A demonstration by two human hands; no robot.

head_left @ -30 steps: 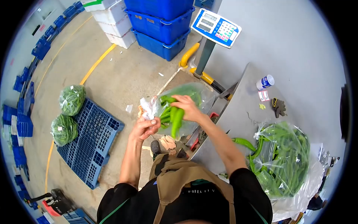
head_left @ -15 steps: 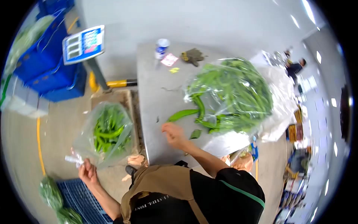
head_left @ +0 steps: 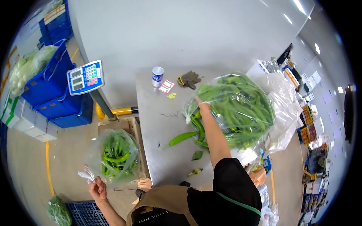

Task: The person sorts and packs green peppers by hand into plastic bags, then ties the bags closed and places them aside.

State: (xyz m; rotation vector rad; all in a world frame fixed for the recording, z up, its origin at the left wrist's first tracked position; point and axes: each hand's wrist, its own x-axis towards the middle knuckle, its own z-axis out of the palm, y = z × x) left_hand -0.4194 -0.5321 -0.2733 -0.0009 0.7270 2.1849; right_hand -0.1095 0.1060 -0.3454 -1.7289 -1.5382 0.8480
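A clear plastic bag of long green peppers rests on the floor scale's platform at the left. My left hand is closed on the bunched edge of this bag. On the metal table a larger clear bag of green peppers lies on its side, its mouth facing left. My right hand is at that mouth, with the fingers partly hidden by plastic and peppers. A loose green pepper lies on the table below it, near a leaf and a small pepper scrap.
The scale display stands on a post at the left. Behind it are stacked blue crates. On the metal table are a can, a label and a work glove. White plastic sheeting borders the large bag.
My right hand has moved from beside the loose pepper, away from me, to the large bag's mouth. My left hand keeps hold of the small bag's edge. The camera view has shifted.
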